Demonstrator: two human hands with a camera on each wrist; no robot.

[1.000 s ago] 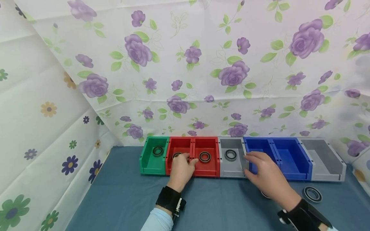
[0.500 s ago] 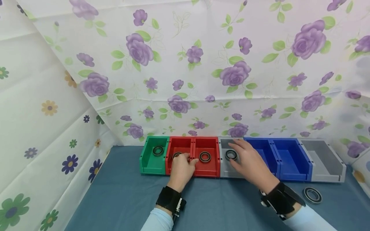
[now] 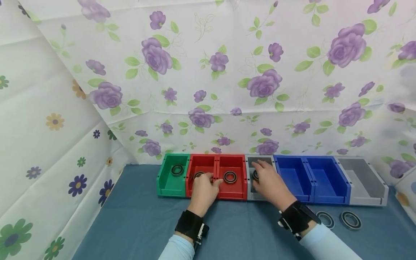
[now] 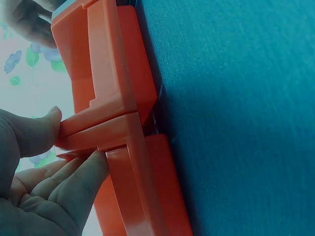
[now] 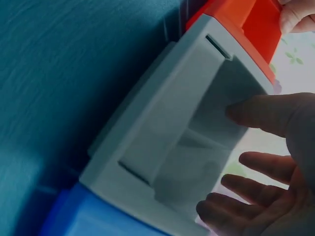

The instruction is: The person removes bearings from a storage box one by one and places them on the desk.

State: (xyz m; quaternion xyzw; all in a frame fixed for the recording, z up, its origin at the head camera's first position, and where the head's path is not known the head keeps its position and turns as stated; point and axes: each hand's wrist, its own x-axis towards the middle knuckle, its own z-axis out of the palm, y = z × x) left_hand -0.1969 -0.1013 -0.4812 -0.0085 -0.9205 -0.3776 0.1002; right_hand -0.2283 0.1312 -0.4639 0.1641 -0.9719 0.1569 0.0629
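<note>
In the head view my left hand (image 3: 203, 190) holds the adjoining walls of two red bins, the left red bin (image 3: 202, 161) and the right red bin (image 3: 231, 163). The left wrist view shows the thumb on one side of those walls and the fingers on the other. My right hand (image 3: 270, 184) reaches over a grey bin (image 3: 257, 196), where a ball bearing (image 3: 254, 175) is partly hidden by it. Its fingers are spread, grasping nothing. One bearing (image 3: 198, 174) lies beside my left fingers, another bearing (image 3: 230, 182) in the right red bin.
Left of the red bins stands a green bin (image 3: 167, 183) holding a bearing (image 3: 177, 174). To the right are two blue bins (image 3: 294, 173) and another grey bin (image 3: 362, 175). Two larger bearings (image 3: 343, 219) lie on the blue tablecloth (image 3: 247, 231). A flowered curtain (image 3: 227, 83) hangs behind.
My right hand has moved left from the blue bin's edge to over the grey bin, uncovering the second bearing on the cloth. The left hand has stayed put.
</note>
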